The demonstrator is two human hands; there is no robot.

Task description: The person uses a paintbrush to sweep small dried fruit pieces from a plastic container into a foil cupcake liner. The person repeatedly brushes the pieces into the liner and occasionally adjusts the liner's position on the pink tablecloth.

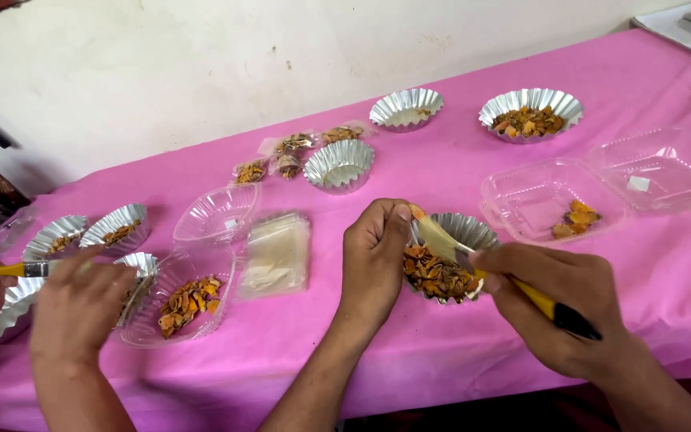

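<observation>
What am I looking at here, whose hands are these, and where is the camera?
There is one picture, taken by a camera worn on a person's head, looking down at a table with a pink cloth. The two hands in the middle belong to that person. The left hand steadies a foil cup filled with orange-brown dried pieces. The right hand holds a brush with a yellow handle, its bristles in the cup. The hands at the far left belong to a co-worker, who holds a similar brush.

Around them lie more foil cups, some filled, some empty, a clear hinged box with a few pieces inside, and small sealed packets.
</observation>
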